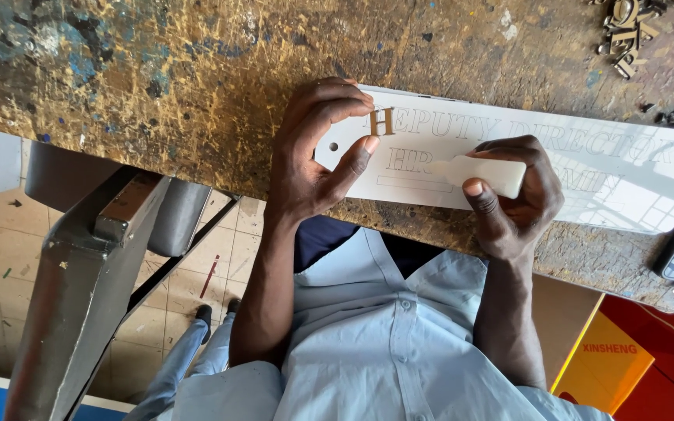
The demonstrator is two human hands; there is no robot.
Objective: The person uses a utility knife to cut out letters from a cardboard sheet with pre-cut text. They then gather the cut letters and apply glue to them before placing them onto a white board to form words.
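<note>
My left fingers (356, 117) pinch the gold letter (381, 122) on the white sign plate (587, 168); right fingers (484, 191) grip the glue tube (487, 173). Align with outline, press flat.

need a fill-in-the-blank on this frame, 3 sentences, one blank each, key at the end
1. The left hand presses a single gold ____ onto the white sign plate.
2. The right hand holds a small white ____ in its grip, nozzle toward the left hand.
3. The plate lies on a paint-spattered ____.

Missing words: letter; glue tube; workbench
</note>
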